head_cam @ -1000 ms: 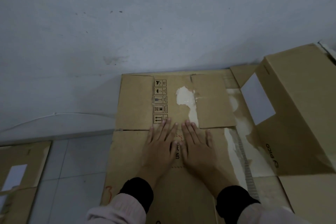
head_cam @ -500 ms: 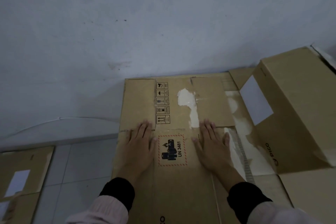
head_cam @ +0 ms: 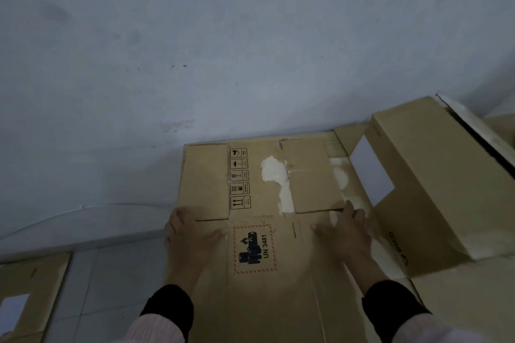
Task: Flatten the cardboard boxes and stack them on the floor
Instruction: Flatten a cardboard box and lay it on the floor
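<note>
A flattened cardboard box [head_cam: 259, 273] lies on the floor [head_cam: 111, 273] against the wall; left hand [head_cam: 189, 237] at its left edge, right hand [head_cam: 344, 234] at its right edge, fingers spread flat, grasping nothing; an unflattened box [head_cam: 434, 189] stands to its right

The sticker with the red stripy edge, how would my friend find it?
Look at the flattened cardboard box against the wall. The sticker sits between the left hand and right hand. Only it has a red dashed border, battery drawings and UN 3481.
</note>
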